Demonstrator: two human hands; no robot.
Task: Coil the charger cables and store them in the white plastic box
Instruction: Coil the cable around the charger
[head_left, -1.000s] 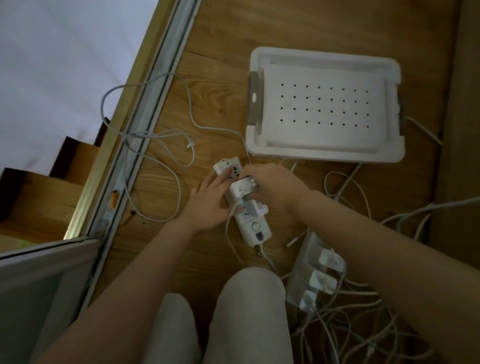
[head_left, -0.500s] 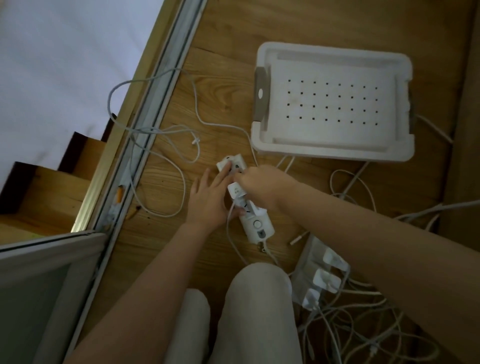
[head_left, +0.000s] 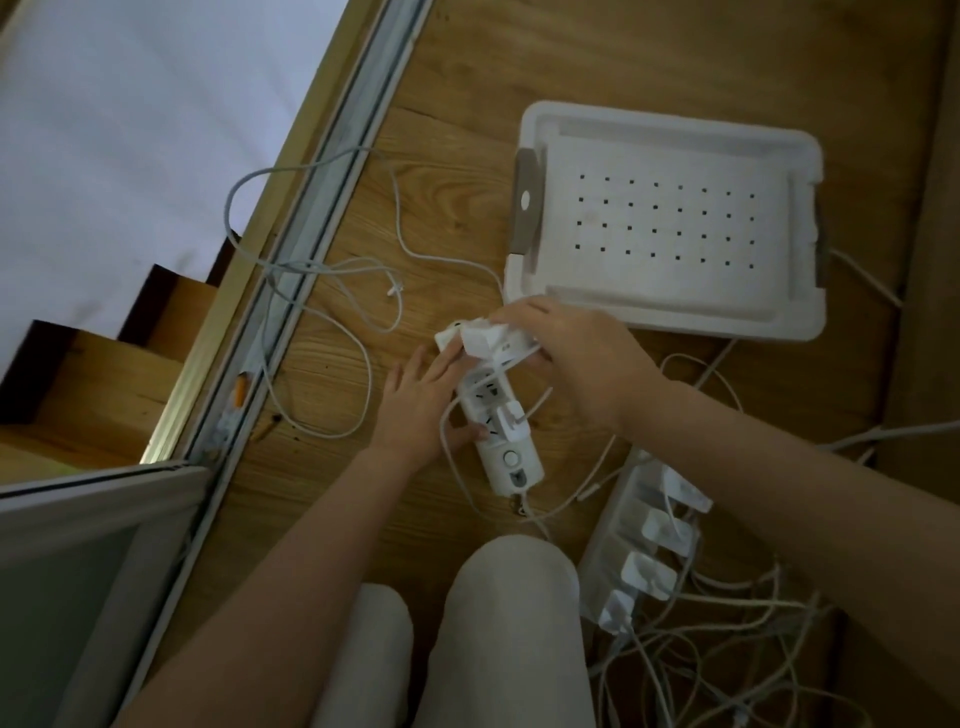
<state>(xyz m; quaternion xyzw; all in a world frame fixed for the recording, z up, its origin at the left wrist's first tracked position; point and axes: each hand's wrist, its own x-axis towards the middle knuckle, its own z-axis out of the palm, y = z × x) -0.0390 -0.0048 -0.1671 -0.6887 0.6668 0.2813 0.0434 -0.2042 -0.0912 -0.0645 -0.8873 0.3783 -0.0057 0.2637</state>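
From the head view, the task looks to be in its early part: the white plastic box (head_left: 675, 122) sits on the wooden floor (head_left: 597, 57) beyond the hands, and nothing shows inside it. No cable in sight is coiled. A loose cable (head_left: 399, 218) sprawls in wide loops over the floor to the left, and a tangle of cables (head_left: 727, 639) lies at the lower right. There, a second power strip (head_left: 613, 551) has several chargers plugged into it. The step in hand appears to be unplugging. The right hand (head_left: 576, 358) is closed around a white charger (head_left: 483, 338), fingers curled over it, and holds it just above the far end of the power strip (head_left: 511, 467), close to the near edge of the box. The left hand (head_left: 421, 400) lies flat with straight fingers across the strip, thumb against its near side, apparently pressing it down to steady it. Another charger (head_left: 508, 415) sits in a socket of that strip. What remains, by this judgement, is most of the job: freeing the other chargers, winding each cable and laying them in the box.
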